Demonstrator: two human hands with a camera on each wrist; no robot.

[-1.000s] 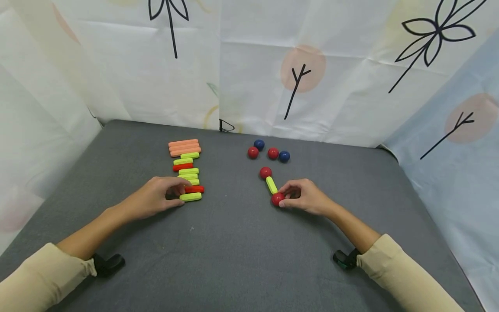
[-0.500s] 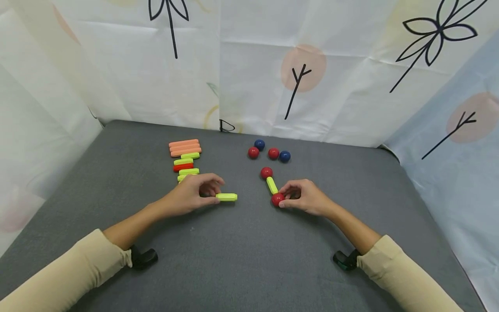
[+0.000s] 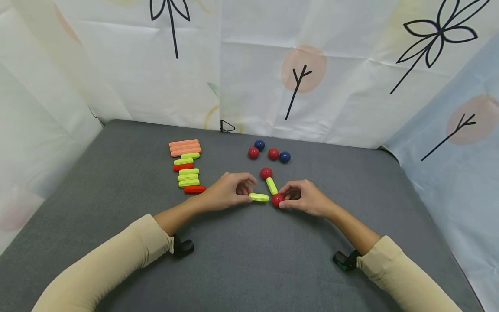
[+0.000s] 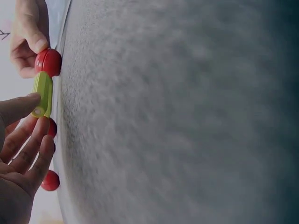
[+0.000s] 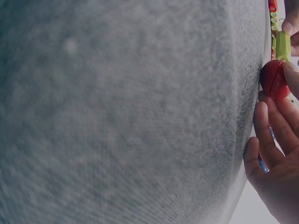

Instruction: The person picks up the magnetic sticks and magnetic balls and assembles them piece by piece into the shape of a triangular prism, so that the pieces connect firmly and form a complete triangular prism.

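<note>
The left hand (image 3: 227, 191) has moved rightward, a lime stick (image 3: 259, 197) pinched in its fingertips. Just beyond them, the right hand (image 3: 309, 199) grips a red ball (image 3: 277, 200).

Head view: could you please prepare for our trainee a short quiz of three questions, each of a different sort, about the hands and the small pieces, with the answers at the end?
1. Fill in the colour: the left hand pinches a ____ stick.
2. True or false: the right hand holds nothing.
3. How many blue balls show in the head view? A) one B) two C) four

Key:
1. yellow-green
2. False; it grips a red ball.
3. B
</note>
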